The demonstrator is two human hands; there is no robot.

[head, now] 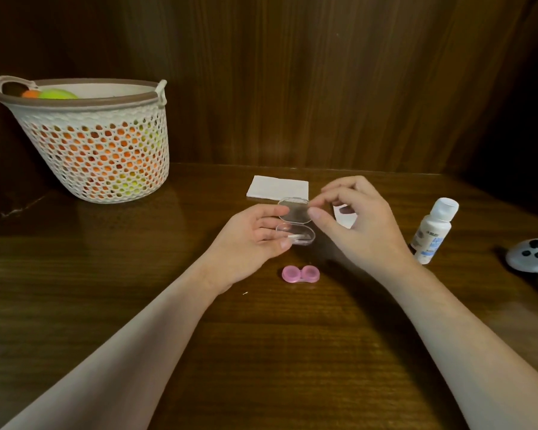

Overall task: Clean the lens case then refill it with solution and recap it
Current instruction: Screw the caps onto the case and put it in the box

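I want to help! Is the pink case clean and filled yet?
Not yet. The pink lens case lies capped on the table, untouched. The left hand holds a clear box whose lid the right hand pinches open. The solution bottle is still capped. Cleaning, refilling and recapping remain.

Pink lens case [300,274] capped, flat on table; solution bottle [433,231] upright, right.

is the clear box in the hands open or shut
Open: the clear box's lid stands raised behind its base, pinched by the right hand, while the left hand holds the base.
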